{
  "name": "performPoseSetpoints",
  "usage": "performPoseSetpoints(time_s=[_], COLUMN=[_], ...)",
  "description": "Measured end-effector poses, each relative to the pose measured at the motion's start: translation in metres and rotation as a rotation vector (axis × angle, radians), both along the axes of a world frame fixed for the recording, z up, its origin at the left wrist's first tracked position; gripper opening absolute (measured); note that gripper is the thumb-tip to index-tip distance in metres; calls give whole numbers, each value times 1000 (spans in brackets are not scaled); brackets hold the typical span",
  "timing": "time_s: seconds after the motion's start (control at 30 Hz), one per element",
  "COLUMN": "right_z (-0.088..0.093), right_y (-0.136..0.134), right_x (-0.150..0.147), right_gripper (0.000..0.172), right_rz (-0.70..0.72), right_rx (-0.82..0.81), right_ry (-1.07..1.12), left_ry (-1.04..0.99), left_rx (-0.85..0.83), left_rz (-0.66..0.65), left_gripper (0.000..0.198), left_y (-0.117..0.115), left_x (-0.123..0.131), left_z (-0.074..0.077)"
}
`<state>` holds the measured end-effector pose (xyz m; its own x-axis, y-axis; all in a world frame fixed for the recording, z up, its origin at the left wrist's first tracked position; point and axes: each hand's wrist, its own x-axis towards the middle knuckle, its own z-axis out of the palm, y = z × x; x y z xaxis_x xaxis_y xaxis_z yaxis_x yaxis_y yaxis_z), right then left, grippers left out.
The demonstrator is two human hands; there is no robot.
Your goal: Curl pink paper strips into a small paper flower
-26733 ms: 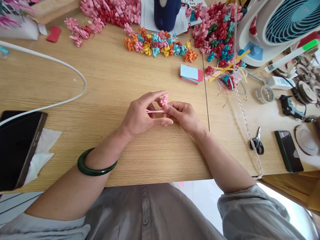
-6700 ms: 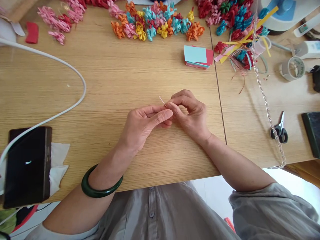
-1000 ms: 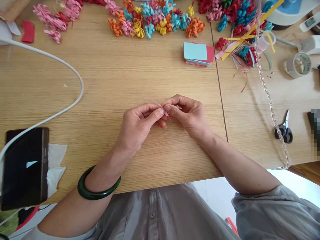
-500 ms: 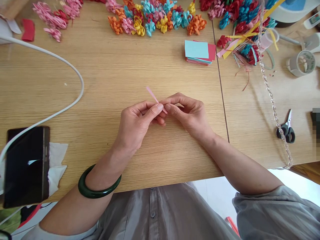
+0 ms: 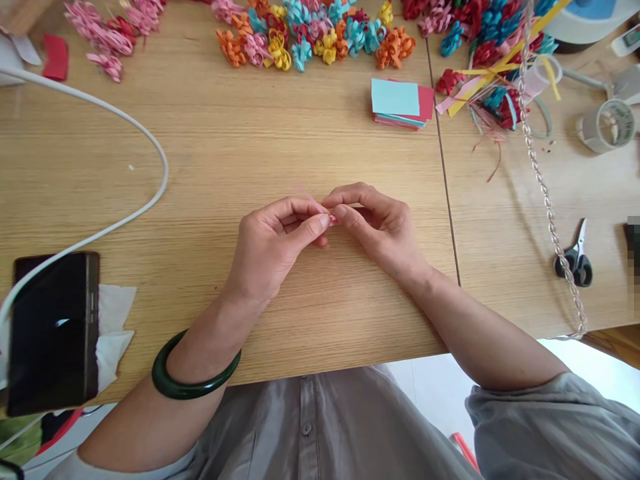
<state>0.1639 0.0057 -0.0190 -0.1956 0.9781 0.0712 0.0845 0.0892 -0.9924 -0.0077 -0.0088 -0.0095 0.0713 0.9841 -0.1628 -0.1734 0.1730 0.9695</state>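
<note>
Near the middle of the wooden table, my left hand (image 5: 273, 247) pinches a narrow pink paper strip (image 5: 313, 201) between thumb and forefinger. Its free end points up and to the left and looks blurred. My right hand (image 5: 377, 227) meets it from the right, its thumb and forefinger closed on the same pink piece at the fingertips. A small, folded-looking bit of pink shows between the two thumbs. The fingers hide most of it. Around my left forearm sits a dark green bangle (image 5: 195, 390).
Beyond my hands lie a stack of coloured paper cards (image 5: 395, 97) and many curled paper flowers (image 5: 303, 53). Scissors (image 5: 575, 259) rest at the right, near a hanging beaded cord (image 5: 543, 193). A phone (image 5: 54, 333) and a white cable (image 5: 161, 157) occupy the left.
The pink strip's free end has swung lower and is now blurred and less visible. My left hand's fingers have curled in a little; both hands stay together in the same spot.
</note>
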Motion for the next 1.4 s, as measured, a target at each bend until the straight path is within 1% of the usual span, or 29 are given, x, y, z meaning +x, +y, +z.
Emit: performPoseSetpoints(time_s=[0.17, 0.37, 0.43, 0.5, 0.67, 0.73, 0.9, 1.0, 1.07, 1.2, 1.33, 1.4], right_z=[-2, 1, 4, 6, 7, 6, 3, 1, -2, -9, -10, -8], right_y=[1, 0, -1, -2, -3, -2, 3, 9, 13, 17, 16, 14], right_x=[1, 2, 2, 3, 4, 3, 8, 13, 16, 17, 15, 13], right_gripper=[29, 24, 23, 20, 13, 10, 19, 23, 24, 21, 22, 20], right_rz=[30, 32, 35, 40, 63, 60, 32, 43, 60, 94, 104, 101], right_rx=[63, 65, 92, 162, 416, 471, 469, 458, 465, 510, 488, 449], right_ry=[-35, -51, -73, -128, -272, -297, -355, -420, -467, -506, -496, -465], left_ry=[107, 94, 102, 117, 95, 94, 75, 142, 199, 263, 386, 416], left_rx=[58, 13, 0, -1, -6, -6, 42, 65, 71, 71, 113, 127], left_rz=[17, 13, 14, 13, -23, -45, -123, -41, 12, 25, 49, 59], left_gripper=[6, 7, 8, 11, 15, 16, 19, 22, 20, 23, 11, 9], left_y=[-1, 0, 0, 0, -2, -3, -1, 4, 6, 9, 8, 7], left_x=[0, 0, 0, -1, 0, 2, 1, -6, -12, -18, -17, -15], left_z=[-1, 0, -1, -2, -3, -3, -5, -4, -2, 0, 1, 2])
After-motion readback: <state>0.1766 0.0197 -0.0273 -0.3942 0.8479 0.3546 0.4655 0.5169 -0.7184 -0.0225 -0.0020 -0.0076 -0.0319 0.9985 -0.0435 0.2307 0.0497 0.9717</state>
